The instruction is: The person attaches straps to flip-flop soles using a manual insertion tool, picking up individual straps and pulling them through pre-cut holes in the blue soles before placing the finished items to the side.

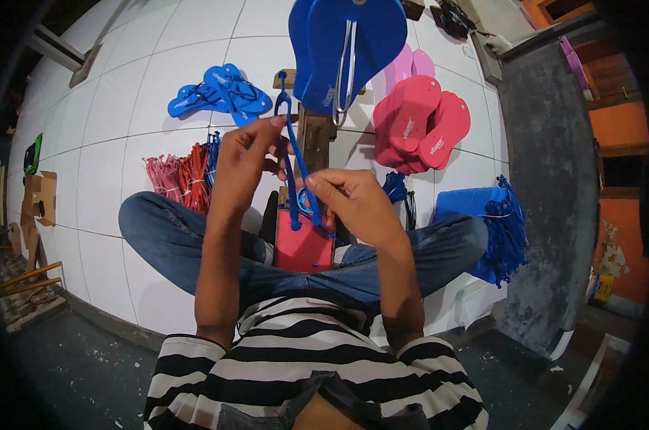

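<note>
A blue flip-flop strap (301, 161) is stretched between my two hands, above my lap. My left hand (242, 165) pinches its upper part between thumb and fingers. Lower down and to the right, my right hand (353, 201) grips the strap near one end, its thumb on top and other fingers partly hidden. Just beyond the hands, blue flip-flop soles (382, 43) stand raised at a wooden post (316, 140), with a long metal wire loop (348, 64) in front of them. Below the strap lies a red pad (304, 247) between my crossed legs.
Finished blue flip-flops (227, 93) lie far left, near bundles of pink straps (163, 175) and red straps (194, 175). Red soles (410, 118) are stacked at the right. Blue straps (503, 236) lie on a blue slab (457, 204) by my right knee. A cardboard box (45, 197) stands left.
</note>
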Demonstrator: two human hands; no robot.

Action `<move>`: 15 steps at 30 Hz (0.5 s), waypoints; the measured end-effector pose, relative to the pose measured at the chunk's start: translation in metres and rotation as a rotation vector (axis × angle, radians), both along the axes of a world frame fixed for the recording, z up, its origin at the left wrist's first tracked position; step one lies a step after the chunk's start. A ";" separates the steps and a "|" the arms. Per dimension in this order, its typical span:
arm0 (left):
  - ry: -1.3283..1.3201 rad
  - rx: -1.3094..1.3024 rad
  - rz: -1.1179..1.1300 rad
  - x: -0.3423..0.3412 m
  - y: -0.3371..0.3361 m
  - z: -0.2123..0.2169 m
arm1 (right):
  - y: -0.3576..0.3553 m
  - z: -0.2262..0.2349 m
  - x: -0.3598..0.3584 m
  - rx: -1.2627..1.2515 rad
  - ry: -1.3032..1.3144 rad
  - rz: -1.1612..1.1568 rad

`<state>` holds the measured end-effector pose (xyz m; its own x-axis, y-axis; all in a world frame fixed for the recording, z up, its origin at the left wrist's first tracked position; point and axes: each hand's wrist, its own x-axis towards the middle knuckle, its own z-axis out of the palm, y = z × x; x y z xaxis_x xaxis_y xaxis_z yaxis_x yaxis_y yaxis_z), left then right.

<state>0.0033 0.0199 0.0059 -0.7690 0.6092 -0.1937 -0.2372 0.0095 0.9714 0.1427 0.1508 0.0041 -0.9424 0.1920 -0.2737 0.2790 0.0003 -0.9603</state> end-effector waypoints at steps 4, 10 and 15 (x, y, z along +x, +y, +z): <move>-0.131 0.115 -0.032 -0.004 0.008 0.005 | 0.002 0.008 -0.005 -0.241 0.052 -0.039; -0.198 0.182 -0.073 -0.010 0.012 -0.005 | 0.008 0.014 -0.005 -0.332 0.048 0.023; -0.221 0.115 -0.023 -0.006 0.011 -0.008 | 0.011 -0.006 -0.006 -0.340 0.011 0.044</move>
